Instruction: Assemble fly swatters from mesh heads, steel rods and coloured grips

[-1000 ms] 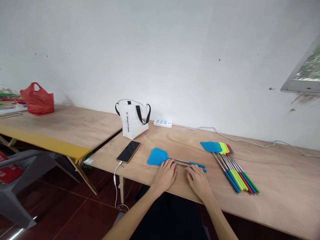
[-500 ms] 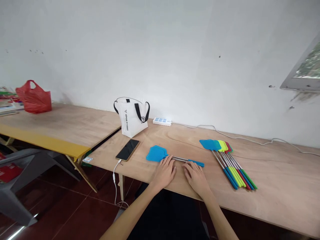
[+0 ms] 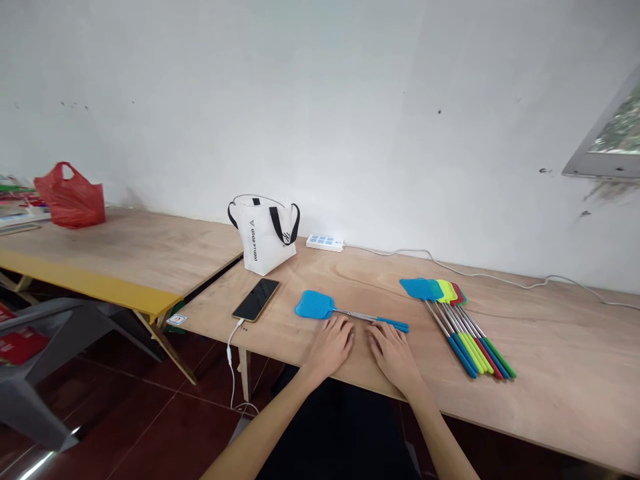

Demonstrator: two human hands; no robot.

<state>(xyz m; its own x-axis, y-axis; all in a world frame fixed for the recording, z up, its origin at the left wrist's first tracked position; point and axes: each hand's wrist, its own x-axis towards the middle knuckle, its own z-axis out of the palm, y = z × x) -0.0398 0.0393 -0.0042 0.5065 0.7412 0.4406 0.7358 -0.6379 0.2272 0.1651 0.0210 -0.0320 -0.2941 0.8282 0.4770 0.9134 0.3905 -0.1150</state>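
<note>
A blue fly swatter (image 3: 315, 305) with a metal shaft and blue grip lies across the plywood table (image 3: 550, 373), just beyond my fingers. My left hand (image 3: 331, 345) rests flat and open on the table, fingertips just short of the shaft. Beside it my right hand (image 3: 393, 350) also lies flat and open, fingertips close to the blue grip. Neither hand holds anything.
A bundle of several fly swatters (image 3: 457, 323) in blue, yellow, green and red lies to the right. A phone (image 3: 256, 299) on a white cable, a white tote bag (image 3: 264, 235) and a power strip (image 3: 325, 243) sit to the left and behind. A red plastic bag (image 3: 70, 197) rests on the neighbouring table.
Both hands have drawn back a little toward me, off the blue fly swatter's shaft, which now lies fully uncovered.
</note>
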